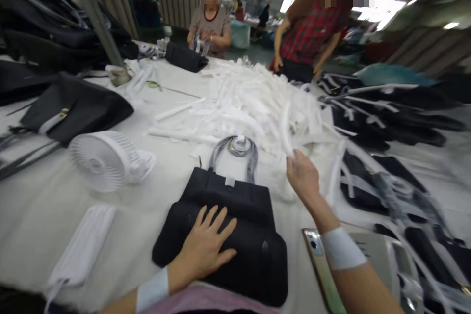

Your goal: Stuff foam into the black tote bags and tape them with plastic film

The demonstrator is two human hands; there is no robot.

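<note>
A black handbag (253, 250) lies on the white table before me, its plastic-wrapped handles (253, 159) stretched away from me. My left hand (206, 243) rests flat on the bag with the fingers spread. To the right of the bag, my right hand (303, 176) is closed around the lower end of a long white strip (285, 130), which may be foam. That strip rises from my fingers at the edge of a heap of similar white strips (250, 93). Both wrists wear pale bands.
At left are a white fan (97, 162), a white power strip (83, 245) and a dark bag (84, 108). A phone (322, 274) lies below my right forearm. More black bags (386, 113) are piled at right. Two people stand across the table, each with hands at a black bag.
</note>
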